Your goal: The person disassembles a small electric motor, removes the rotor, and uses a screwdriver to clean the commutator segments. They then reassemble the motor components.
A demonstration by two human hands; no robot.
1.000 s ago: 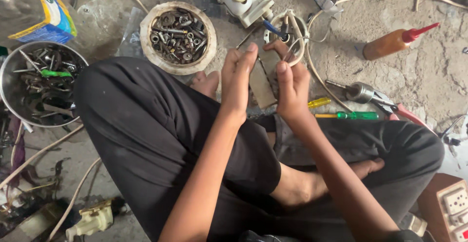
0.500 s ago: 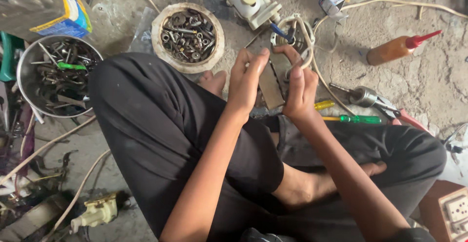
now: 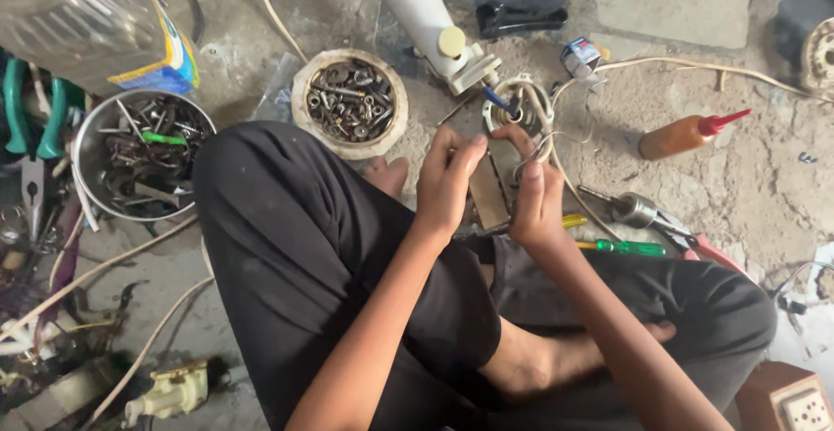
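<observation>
Rough concrete floor [image 3: 747, 179] serves as the workplace, with the person sitting cross-legged on it. Both hands meet at the centre: the left hand [image 3: 447, 179] pinches the upper edge of a flat brownish metal plate [image 3: 489, 195], and the right hand [image 3: 537, 205] closes its fingers round the plate's right side, near a ring-shaped part [image 3: 519, 105] with white wires at 12 o'clock. The plate looks stiff and fairly heavy, best held by its long edges. A bowl of nuts and bolts [image 3: 350, 101] lies at 10 o'clock, a green-handled screwdriver [image 3: 621, 246] at 4 o'clock.

Rough, dusty concrete floor [image 3: 738, 179] in flat daylight
</observation>
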